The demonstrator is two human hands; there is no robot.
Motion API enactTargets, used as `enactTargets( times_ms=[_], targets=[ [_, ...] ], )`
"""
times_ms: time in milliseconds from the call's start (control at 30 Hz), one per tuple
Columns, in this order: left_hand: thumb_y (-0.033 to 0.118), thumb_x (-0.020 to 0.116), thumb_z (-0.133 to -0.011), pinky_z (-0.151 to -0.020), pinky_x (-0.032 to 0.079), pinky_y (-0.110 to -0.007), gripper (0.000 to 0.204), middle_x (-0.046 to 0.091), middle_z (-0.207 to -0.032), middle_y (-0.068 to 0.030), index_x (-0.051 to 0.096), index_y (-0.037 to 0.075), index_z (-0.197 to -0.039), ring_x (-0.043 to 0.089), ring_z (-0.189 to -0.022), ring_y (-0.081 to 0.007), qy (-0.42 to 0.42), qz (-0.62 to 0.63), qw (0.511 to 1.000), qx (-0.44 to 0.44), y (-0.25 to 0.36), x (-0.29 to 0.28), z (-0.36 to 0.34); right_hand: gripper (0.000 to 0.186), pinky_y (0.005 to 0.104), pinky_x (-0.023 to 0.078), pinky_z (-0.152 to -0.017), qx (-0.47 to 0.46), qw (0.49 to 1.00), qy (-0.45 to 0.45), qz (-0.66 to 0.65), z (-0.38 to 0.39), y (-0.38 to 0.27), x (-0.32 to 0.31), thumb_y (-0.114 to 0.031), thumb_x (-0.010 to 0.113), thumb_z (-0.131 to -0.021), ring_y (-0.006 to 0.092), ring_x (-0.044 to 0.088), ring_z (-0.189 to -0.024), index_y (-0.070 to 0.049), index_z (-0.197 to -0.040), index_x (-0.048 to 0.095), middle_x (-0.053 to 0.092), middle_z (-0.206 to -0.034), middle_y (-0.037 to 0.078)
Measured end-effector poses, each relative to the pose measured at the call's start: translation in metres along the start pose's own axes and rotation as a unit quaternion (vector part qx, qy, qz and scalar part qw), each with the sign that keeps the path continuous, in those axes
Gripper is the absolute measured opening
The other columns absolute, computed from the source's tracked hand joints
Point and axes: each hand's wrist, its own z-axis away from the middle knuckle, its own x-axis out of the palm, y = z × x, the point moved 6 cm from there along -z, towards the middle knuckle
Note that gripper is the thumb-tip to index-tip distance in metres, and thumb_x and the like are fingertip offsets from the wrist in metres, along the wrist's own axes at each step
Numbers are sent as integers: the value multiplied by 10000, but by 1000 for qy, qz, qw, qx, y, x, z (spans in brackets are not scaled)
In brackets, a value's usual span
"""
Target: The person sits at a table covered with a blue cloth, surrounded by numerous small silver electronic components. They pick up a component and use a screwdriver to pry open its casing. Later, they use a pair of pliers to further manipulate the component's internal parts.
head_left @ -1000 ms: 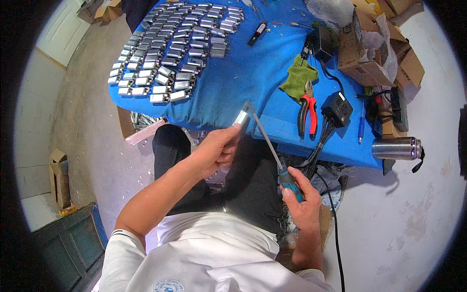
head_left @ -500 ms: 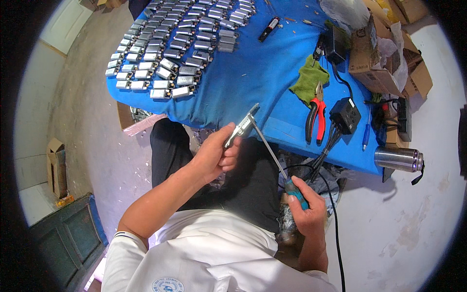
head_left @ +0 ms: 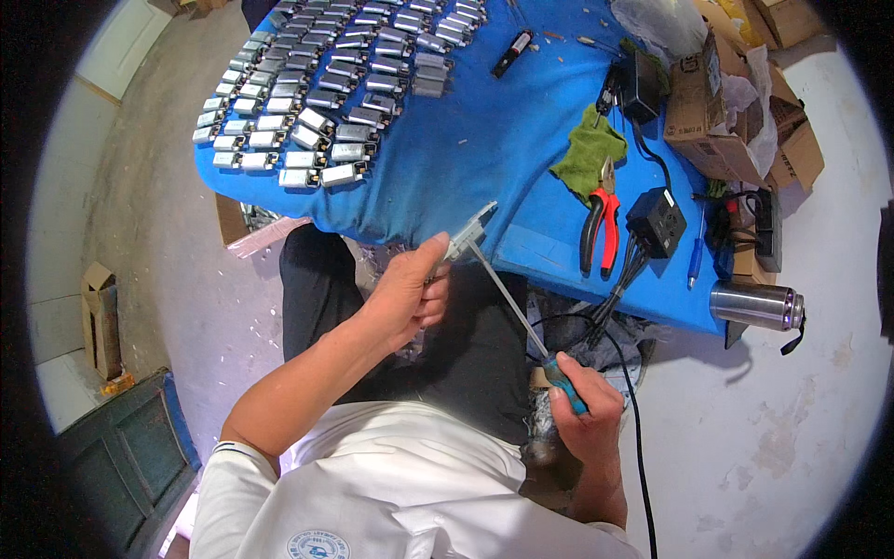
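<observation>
My left hand [head_left: 407, 296] is closed on a narrow silver metal piece [head_left: 473, 230], pinched between thumb and fingers over the front edge of the blue-covered table. Its exact kind I cannot make out. Wrapped round the teal handle of a screwdriver [head_left: 508, 300] is my right hand [head_left: 590, 410], lower and to the right. The long shaft slants up and left, and its tip meets the lower side of the metal piece; whether it sits in a slot there is too small to see. Several rows of small silver metal cases [head_left: 321, 102] lie at the table's far left.
Red-and-black pliers [head_left: 601, 224] lie on the blue table cover [head_left: 438, 177], beside a green cloth [head_left: 591, 154] and a black box with cables [head_left: 657, 222]. A steel flask [head_left: 756, 306] rests at the right corner. Behind stands an open carton [head_left: 698, 112]. A black cable hangs near my right hand.
The metal piece has turned a little in my left hand. The screwdriver tip has slid along it, closer to my left fingers. The whole view has shifted slightly.
</observation>
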Motion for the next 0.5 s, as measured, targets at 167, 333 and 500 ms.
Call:
enactTargets(
  times_ms=[167,333,500],
  targets=[
    [521,516,-907,-405,231,-230,462,298,-502,67,363,165,-655,253,-396,-61,9,-37,999,23,1,-1,0,375,376,524,-760,-24,999,-23,32,1,-1,-4,-29,630,-731,335,656,-854,7,-1105,637,657,-959,208],
    [510,470,-928,-433,239,-242,457,297,-505,60,352,166,-652,253,-420,-72,30,-55,997,51,1,1,1,358,386,518,-763,-31,998,-35,40,3,-1,-6,-69,624,-764,336,652,-866,-11,-1118,637,657,-977,193],
    [485,440,-946,-443,225,-247,438,301,-510,59,351,166,-659,242,-437,-76,34,-43,998,37,0,0,-1,345,385,516,-744,-33,997,-41,51,1,-4,-8,-95,620,-781,334,649,-844,-22,-1117,642,656,-973,189]
  ],
)
